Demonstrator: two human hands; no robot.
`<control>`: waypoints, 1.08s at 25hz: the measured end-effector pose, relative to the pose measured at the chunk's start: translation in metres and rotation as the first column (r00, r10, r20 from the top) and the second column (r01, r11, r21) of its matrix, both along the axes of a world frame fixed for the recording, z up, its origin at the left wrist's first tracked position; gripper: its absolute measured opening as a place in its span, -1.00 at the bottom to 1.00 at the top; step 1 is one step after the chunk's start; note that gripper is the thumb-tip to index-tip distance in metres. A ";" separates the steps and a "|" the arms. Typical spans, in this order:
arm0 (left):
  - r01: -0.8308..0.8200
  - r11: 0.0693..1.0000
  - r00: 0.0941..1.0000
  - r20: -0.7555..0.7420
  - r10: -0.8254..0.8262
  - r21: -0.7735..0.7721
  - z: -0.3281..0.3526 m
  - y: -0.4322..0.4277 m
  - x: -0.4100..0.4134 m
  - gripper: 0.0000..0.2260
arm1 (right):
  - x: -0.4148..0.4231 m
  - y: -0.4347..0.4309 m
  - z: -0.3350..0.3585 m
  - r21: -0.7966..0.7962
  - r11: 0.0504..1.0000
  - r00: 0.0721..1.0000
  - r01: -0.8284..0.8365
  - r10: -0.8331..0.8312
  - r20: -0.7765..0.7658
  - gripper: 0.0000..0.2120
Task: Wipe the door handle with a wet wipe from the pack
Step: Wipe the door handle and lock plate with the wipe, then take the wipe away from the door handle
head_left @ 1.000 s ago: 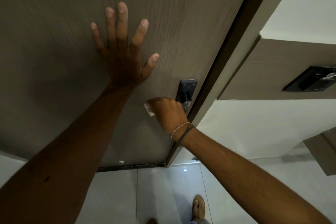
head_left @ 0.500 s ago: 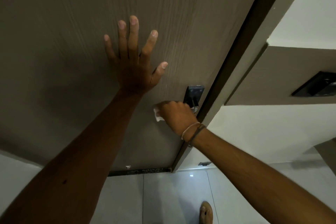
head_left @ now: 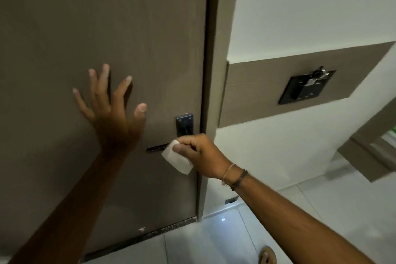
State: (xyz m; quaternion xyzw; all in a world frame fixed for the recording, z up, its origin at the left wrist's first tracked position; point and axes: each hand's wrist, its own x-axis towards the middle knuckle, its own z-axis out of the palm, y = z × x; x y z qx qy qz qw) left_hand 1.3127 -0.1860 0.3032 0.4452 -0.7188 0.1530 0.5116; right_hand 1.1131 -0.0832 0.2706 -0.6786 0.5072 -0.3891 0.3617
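Observation:
A dark metal door handle (head_left: 156,148) sticks out leftward from a black lock plate (head_left: 184,124) on the brown door (head_left: 107,28). My right hand (head_left: 201,154) pinches a folded white wet wipe (head_left: 176,156) against the handle's inner end, so only the lever's left tip shows. My left hand (head_left: 111,111) is spread with fingers apart, fingertips at the door surface left of the handle and holding nothing. The wipe pack is not in view.
The door frame (head_left: 214,70) runs down just right of the lock plate. A black wall switch panel (head_left: 306,88) sits on a brown band on the white wall. Pale tiled floor (head_left: 214,240) lies below, with my sandalled foot (head_left: 266,255) at the bottom edge.
The view has swung, so the door now stands upright. My right hand has slid off the lever, baring its left tip and more of the wipe. My left palm has lifted, fingers still spread.

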 end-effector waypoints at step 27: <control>0.500 -0.280 0.720 -0.573 -0.391 0.819 -0.189 0.230 -1.019 -0.82 | -0.924 0.274 -0.155 0.553 0.225 0.072 0.802 -0.956 0.284 -0.78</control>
